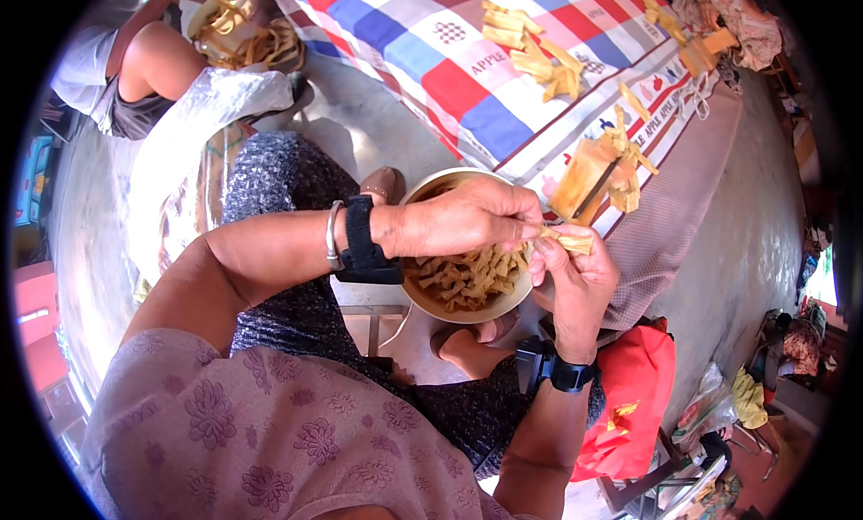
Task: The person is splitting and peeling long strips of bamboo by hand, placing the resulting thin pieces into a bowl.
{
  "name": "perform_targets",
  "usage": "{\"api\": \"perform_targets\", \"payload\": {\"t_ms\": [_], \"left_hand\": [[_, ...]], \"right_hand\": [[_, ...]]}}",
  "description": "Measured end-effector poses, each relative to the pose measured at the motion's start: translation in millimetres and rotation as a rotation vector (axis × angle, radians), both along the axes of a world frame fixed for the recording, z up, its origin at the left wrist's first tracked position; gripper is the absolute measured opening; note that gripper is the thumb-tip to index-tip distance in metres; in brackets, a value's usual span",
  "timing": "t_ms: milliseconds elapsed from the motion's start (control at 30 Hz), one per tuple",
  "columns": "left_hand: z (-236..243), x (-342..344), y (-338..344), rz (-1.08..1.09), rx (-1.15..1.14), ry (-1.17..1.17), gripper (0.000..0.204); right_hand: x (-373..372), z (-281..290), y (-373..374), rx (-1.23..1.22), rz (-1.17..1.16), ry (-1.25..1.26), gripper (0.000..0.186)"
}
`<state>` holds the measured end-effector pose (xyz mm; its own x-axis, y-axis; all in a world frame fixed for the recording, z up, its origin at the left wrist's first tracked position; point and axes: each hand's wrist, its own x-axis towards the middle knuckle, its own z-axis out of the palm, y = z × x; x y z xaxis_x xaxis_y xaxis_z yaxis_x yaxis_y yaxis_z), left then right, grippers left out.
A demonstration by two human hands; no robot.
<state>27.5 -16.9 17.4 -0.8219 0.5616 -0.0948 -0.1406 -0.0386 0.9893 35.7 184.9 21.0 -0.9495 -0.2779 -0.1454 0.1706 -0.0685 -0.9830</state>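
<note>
A flat, pale yellow strip (568,240) is pinched between the fingertips of both my hands, over the right rim of a cream-coloured bucket. My left hand (481,216) reaches across the bucket from the left, its fingers closed on the strip's left end. On the right, my right hand (580,273) has thumb and fingers closed on the other end. Inside the round bucket (523,297) lie many short, yellowish-brown strip pieces (467,279). Just beyond my hands, a dark knife (595,193) lies across a wooden block (575,174), beside a bunch of similar strips (624,165).
A checked cloth (422,44) covers the surface ahead, with more strips (538,53) on it. Clear plastic (180,174) lies by my left knee, a red bag (629,399) by my right. At the upper left, a person's bare knee (162,62) is near another strip-filled bucket (229,35).
</note>
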Motion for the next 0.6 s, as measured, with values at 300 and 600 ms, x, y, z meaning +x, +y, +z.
{"api": "perform_targets", "payload": {"t_ms": [300, 600], "left_hand": [[-5.1, 2.4, 9.7, 0.115, 0.153, -0.195, 0.019], [-17.8, 2.5, 14.9, 0.014, 0.438, -0.686, 0.017]], "right_hand": [[4.5, -3.8, 1.5, 0.155, -0.001, 0.134, 0.006], [3.0, -23.7, 7.3, 0.492, -0.063, 0.596, 0.023]]}}
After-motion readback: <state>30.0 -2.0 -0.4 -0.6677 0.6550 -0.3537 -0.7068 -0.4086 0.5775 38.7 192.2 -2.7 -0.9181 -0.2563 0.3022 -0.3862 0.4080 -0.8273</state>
